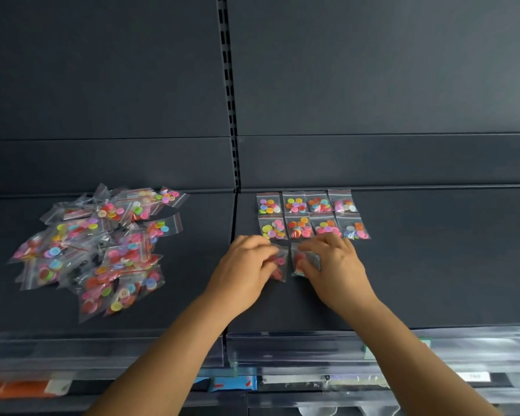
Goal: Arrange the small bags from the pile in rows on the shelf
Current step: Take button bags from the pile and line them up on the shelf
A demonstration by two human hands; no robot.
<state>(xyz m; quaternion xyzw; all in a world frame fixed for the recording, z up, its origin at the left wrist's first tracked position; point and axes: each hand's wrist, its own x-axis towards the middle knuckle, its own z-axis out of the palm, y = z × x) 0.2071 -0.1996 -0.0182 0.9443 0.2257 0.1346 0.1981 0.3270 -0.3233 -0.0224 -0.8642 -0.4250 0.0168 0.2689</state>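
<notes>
Two rows of four bags done on the shelf; you're starting row 3. L hand fingers curl on one bag, R hand on another. Press flat, align w/ columns above. Long axis runs front-back; keep zip ends rearward. Pile sits well left.

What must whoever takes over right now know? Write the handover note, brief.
Left hand: fingers on a small bag at the start of the third row.
Right hand: fingers on the next bag beside it.
Done: two rows of four bags at the back of the right shelf.
Left: finish the third row, then work through the pile on the left.
</notes>
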